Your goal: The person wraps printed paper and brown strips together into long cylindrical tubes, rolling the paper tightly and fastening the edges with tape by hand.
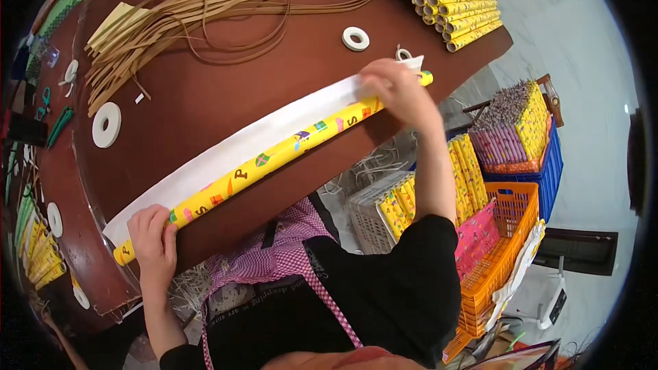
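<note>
A long yellow roll of printed wrapping paper lies slantwise along the near part of the brown table, with a strip of its white underside still flat behind it. Its left end is under my left hand, whose fingers are closed over the roll. Near the other end, my right hand is slightly blurred, with curled fingers on the roll and the white edge. A small white tape roll stands just beyond my right hand.
Brown flat strips lie across the far side of the table. Finished yellow rolls are stacked at the far right corner. White tape rings rest on the tabletop. On the right, an orange crate and blue crate stand below.
</note>
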The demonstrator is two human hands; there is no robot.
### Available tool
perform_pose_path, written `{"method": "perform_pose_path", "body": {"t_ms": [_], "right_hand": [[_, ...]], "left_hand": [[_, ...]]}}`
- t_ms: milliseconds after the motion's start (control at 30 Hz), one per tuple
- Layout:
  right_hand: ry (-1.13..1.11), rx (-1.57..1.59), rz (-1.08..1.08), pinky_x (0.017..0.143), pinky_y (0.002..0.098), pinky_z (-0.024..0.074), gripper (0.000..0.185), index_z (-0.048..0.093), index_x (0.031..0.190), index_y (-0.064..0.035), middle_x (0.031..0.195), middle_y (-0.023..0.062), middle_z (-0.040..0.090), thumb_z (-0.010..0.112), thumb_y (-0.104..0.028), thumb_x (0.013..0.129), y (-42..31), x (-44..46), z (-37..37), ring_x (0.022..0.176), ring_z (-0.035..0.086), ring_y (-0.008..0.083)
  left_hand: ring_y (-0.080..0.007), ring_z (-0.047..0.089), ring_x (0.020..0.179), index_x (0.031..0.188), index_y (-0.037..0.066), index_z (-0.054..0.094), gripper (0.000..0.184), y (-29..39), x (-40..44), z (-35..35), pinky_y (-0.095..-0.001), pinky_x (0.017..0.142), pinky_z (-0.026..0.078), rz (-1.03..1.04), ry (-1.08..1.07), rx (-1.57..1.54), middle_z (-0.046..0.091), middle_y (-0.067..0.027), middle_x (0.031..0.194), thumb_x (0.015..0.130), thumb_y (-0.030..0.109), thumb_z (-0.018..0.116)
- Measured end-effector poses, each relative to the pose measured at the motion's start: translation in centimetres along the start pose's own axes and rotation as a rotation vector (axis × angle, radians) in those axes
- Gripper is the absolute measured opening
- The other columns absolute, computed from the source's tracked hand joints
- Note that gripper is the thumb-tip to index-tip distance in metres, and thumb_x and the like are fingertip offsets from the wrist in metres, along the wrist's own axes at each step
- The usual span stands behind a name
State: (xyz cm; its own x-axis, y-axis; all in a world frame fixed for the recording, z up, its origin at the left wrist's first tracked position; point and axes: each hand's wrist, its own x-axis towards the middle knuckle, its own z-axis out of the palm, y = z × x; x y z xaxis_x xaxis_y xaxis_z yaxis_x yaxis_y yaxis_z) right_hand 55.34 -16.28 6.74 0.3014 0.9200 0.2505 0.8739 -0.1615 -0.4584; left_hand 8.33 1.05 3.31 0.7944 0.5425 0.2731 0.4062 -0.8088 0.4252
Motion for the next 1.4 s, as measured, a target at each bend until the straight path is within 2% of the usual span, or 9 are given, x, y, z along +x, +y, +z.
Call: {"method": "perform_pose_path", "body": {"t_ms": [133,300,400,667,733,800,933,1100,1400], "right_hand": [[0.36,-0.056,0.226,0.074,0.0302,0.0508,0.017,0.072,0.094,0.0004,0.089,0.0079,0.07,0.07,-0.016,0.089,6.6,2.0,-3.4,0.081,0.065,0.0165],[-0.121,-0.545,0.596,0.081,0.0456,0.0489,0.039,0.076,0.088,-0.0061,0.095,0.0163,0.072,0.071,-0.045,0.085,6.7,4.6,-5.0,0.095,0.067,0.0315],[-0.166,-0.733,0.554,0.079,0.0451,0.0456,0.044,0.076,0.085,-0.0059,0.078,0.0162,0.07,0.072,-0.05,0.083,7.1,4.7,-4.0,0.082,0.066,0.0326],[-0.045,-0.53,0.58,0.074,0.0406,0.0486,0.033,0.073,0.082,-0.0019,0.075,0.0167,0.068,0.071,-0.035,0.085,9.7,5.3,-3.2,0.078,0.066,0.0292],[0.21,-0.244,0.42,0.069,0.0332,0.0495,0.027,0.073,0.085,-0.001,0.077,0.0151,0.068,0.071,-0.028,0.086,9.3,6.2,-3.6,0.076,0.065,0.0219],[0.303,0.134,0.284,0.075,0.0262,0.0471,0.025,0.069,0.101,0.0016,0.089,0.0019,0.068,0.068,-0.022,0.091,6.7,6.8,-3.3,0.083,0.059,0.0099],[0.002,0.696,0.169,0.094,0.0278,0.0475,0.02,0.065,0.109,0.0026,0.112,0.0068,0.067,0.058,-0.01,0.095,-4.8,8.5,-0.2,0.104,0.063,0.0144],[-0.6,1.13,-0.087,0.093,0.036,0.0514,0.018,0.06,0.104,0.0012,0.109,0.0116,0.064,0.055,0.002,0.087,-17.9,8.1,8.4,0.099,0.065,0.02],[-0.932,1.16,-0.044,0.08,0.0309,0.0541,0.015,0.06,0.103,0.0011,0.105,0.0113,0.066,0.059,-0.01,0.094,-31.3,11.2,18.4,0.092,0.065,0.0162]], "left_hand": [[-0.0358,0.054,0.103,0.108,0.001,0.062,0.025,0.2,-0.3,0.3,-0.0436,0.091,0.043,0.008,0.05,-0.002,0.062,-0.0146,0.11,0.083,0.001,0.067],[-0.0353,0.055,0.103,0.107,0.001,0.062,0.025,0.1,-0.3,0.4,-0.0434,0.09,0.043,0.02,0.075,0.006,0.062,-0.0138,0.109,0.083,0.002,0.068],[-0.0346,0.055,0.101,0.106,0.001,0.062,0.024,0.2,-0.2,0.3,-0.0432,0.09,0.043,0.029,0.083,0.001,0.062,-0.0132,0.108,0.083,0.003,0.068],[-0.0352,0.055,0.103,0.108,0.001,0.06,0.026,-0.4,-0.3,0.1,-0.0424,0.091,0.043,0.053,0.036,-0.015,0.061,-0.0156,0.111,0.083,0.001,0.066],[-0.0344,0.056,0.1,0.107,0.002,0.062,0.026,-0.5,-0.2,0.4,-0.0429,0.089,0.043,0.06,0.068,-0.02,0.062,-0.0142,0.109,0.082,0.005,0.069],[-0.0336,0.056,0.098,0.105,0.002,0.063,0.028,-0.6,-0.1,0.3,-0.0434,0.086,0.043,0.044,0.098,-0.008,0.063,-0.0129,0.107,0.08,0.009,0.072],[-0.0345,0.057,0.101,0.109,0.003,0.061,0.038,-0.3,-0.2,0.0,-0.0448,0.088,0.044,0.089,0.066,0.015,0.062,-0.0132,0.111,0.076,0.015,0.076],[-0.0309,0.056,0.104,0.101,0.005,0.06,0.035,-1.0,-0.4,0.4,-0.0422,0.089,0.044,0.143,0.083,0.044,0.06,-0.0108,0.106,0.073,0.016,0.077],[-0.0288,0.058,0.099,0.096,0.005,0.064,0.029,-1.1,-0.8,1.5,-0.0431,0.093,0.046,0.165,0.226,0.041,0.063,-0.0087,0.101,0.073,0.015,0.076]]}}
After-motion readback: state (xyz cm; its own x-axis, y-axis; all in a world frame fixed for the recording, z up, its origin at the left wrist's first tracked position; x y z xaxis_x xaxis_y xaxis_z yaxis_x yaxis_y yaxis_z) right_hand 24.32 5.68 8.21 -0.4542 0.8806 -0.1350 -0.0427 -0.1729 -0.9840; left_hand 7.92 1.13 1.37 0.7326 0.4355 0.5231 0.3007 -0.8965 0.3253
